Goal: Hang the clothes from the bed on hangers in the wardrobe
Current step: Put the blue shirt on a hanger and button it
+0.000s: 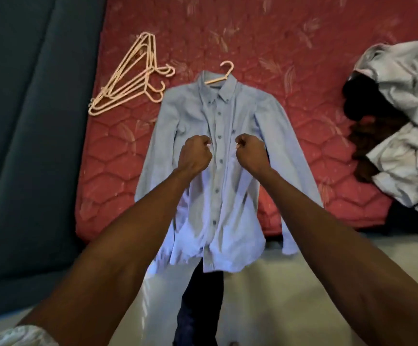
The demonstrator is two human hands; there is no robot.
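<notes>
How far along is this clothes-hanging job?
Early on. Done: a hanger already sits in the collar of the blue shirt, which lies on the bed. In hand: the left hand and right hand pinch its front, seemingly buttoning. Left: the clothes pile and spare hangers; no wardrobe is in view.

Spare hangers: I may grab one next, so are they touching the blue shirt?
Apart. The head view shows red mattress between the spare hangers and the blue shirt.

Blue shirt (224, 156) on pink hanger (221, 74) — flat on bed (290, 58).
</notes>
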